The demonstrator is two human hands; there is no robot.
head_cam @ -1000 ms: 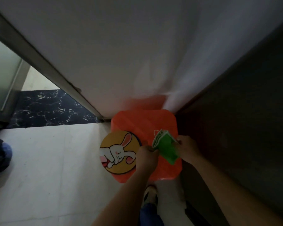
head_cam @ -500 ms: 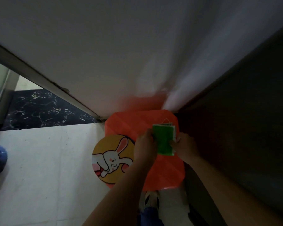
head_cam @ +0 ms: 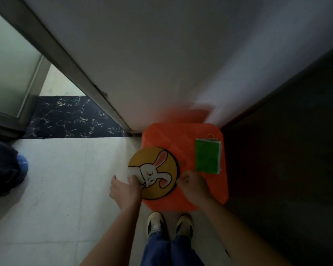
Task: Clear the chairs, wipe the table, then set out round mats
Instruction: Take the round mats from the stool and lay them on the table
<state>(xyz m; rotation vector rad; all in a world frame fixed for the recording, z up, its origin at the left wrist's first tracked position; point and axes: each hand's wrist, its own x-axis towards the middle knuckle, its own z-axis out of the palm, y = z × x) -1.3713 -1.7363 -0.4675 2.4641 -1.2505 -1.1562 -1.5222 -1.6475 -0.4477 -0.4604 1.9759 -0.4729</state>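
Observation:
A round yellow mat (head_cam: 161,164) with a white rabbit lies on an orange stool (head_cam: 185,139), overhanging its left edge. My left hand (head_cam: 125,191) grips the mat's left rim, thumb on top. My right hand (head_cam: 192,185) pinches the mat's right rim with curled fingers. A small green paper bag (head_cam: 208,156) lies flat on the right side of the stool seat, free of both hands.
The stool stands in a corner between a white wall (head_cam: 161,64) and a dark cabinet side (head_cam: 286,150). A door frame (head_cam: 69,64) and a black marble threshold (head_cam: 71,118) are to the left. A dark bundle (head_cam: 4,169) sits on the pale floor at far left.
Both hands let go of the green bag, which now lies on the stool. They moved down and left and took hold of the rabbit mat's two sides.

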